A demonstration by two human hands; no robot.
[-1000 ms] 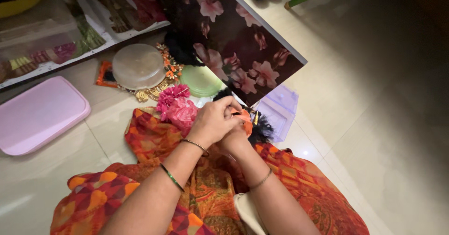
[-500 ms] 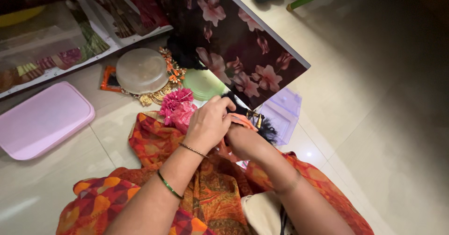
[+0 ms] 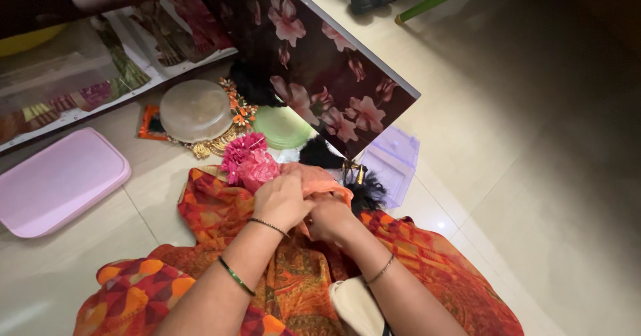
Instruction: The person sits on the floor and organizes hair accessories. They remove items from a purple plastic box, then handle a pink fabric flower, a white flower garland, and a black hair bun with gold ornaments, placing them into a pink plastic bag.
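Both hands meet over the lap, left hand (image 3: 282, 201) and right hand (image 3: 328, 217) with fingers closed on a thin peach cloth (image 3: 319, 178) beside the pink flower bunch (image 3: 246, 162); best keep it pinched taut, working clear of the black tuft (image 3: 366, 194).

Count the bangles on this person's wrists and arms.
3. Left arm: a thin dark bangle at the wrist and a green bangle farther up the forearm. Right wrist: one thin gold bangle. More may be hidden underneath.
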